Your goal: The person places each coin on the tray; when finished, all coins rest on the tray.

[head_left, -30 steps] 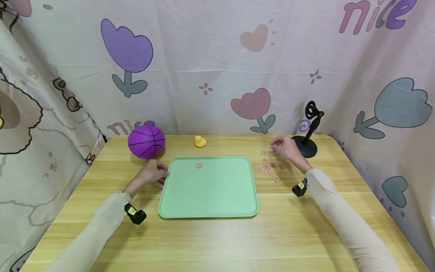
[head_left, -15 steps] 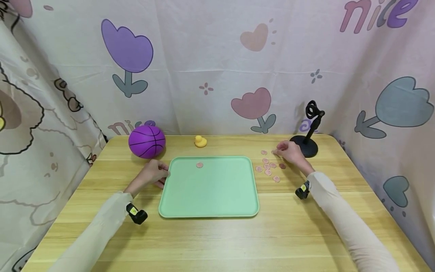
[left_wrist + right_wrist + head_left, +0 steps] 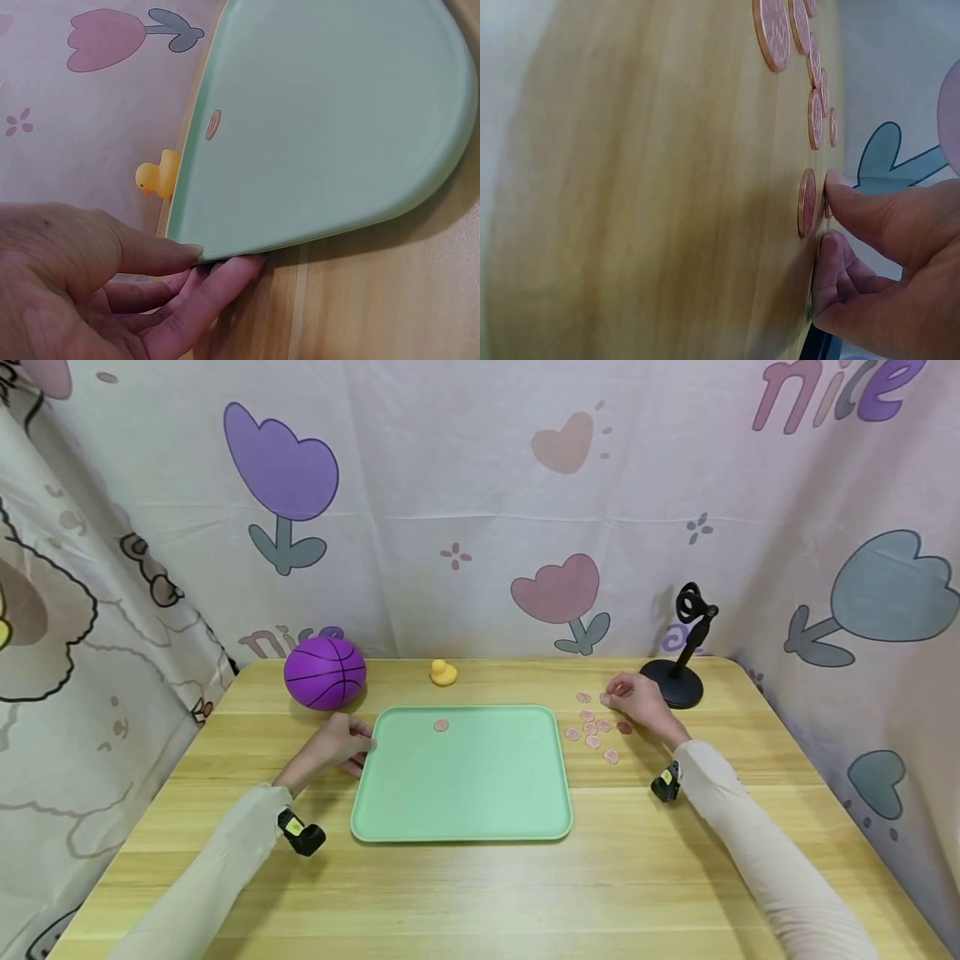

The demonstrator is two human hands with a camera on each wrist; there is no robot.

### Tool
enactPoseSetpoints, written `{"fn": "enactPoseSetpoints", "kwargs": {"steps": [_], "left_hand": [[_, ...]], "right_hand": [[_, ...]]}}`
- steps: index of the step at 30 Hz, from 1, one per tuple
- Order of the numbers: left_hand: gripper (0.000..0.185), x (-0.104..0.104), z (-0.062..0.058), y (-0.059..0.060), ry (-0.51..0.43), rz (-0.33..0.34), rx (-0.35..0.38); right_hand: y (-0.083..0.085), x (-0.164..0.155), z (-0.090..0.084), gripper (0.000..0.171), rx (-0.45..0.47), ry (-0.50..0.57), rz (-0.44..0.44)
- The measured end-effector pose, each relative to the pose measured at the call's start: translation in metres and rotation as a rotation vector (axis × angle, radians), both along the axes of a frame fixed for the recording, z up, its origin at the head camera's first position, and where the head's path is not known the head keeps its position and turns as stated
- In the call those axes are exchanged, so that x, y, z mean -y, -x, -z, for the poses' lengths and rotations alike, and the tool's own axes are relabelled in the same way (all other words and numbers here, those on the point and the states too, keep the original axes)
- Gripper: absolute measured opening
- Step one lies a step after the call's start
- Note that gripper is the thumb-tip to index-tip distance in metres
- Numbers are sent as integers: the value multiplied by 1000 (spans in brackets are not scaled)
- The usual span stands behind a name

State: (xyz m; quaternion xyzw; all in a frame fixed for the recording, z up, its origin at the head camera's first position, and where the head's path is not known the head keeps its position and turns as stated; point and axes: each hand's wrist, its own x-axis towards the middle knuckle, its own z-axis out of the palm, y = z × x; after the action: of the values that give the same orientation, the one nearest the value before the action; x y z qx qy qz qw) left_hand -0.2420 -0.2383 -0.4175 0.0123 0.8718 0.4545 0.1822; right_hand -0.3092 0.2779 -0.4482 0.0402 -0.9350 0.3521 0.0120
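Observation:
A mint green tray (image 3: pixel 465 793) lies flat on the wooden table, with one pink coin (image 3: pixel 441 725) on it near the far rim. My left hand (image 3: pixel 341 745) pinches the tray's far left corner. In the left wrist view the thumb lies on top of the rim (image 3: pixel 225 247) and the fingers (image 3: pixel 217 277) curl under it. Several pink coins (image 3: pixel 592 731) are scattered on the table right of the tray. My right hand (image 3: pixel 626 692) is down at the far coins. In the right wrist view its curled thumb and finger (image 3: pixel 840 191) close on a coin (image 3: pixel 808 202) lying on the wood.
A purple ball (image 3: pixel 325 672) sits at the far left of the table and a small yellow duck (image 3: pixel 442 672) behind the tray. A black stand (image 3: pixel 678 681) is just beyond my right hand. Patterned cloth walls surround the table.
My right hand has lowered and shifted slightly right, onto the far coins. My left hand and the tray have not moved.

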Motion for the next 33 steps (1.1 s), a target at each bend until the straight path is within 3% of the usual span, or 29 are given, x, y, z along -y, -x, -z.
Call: {"fn": "enactPoseSetpoints", "kwargs": {"steps": [11,22,33], "left_hand": [[29,-1,0,0,8,-4,16],[29,-2,0,-1,0,-15,17],[27,0,0,-1,11,-18,12]], "right_hand": [[2,6,-12,14,-3,-5,6],[-8,56,-22,21,85,251,-58],[-15,101,-29,23,203,413,-141]]}}
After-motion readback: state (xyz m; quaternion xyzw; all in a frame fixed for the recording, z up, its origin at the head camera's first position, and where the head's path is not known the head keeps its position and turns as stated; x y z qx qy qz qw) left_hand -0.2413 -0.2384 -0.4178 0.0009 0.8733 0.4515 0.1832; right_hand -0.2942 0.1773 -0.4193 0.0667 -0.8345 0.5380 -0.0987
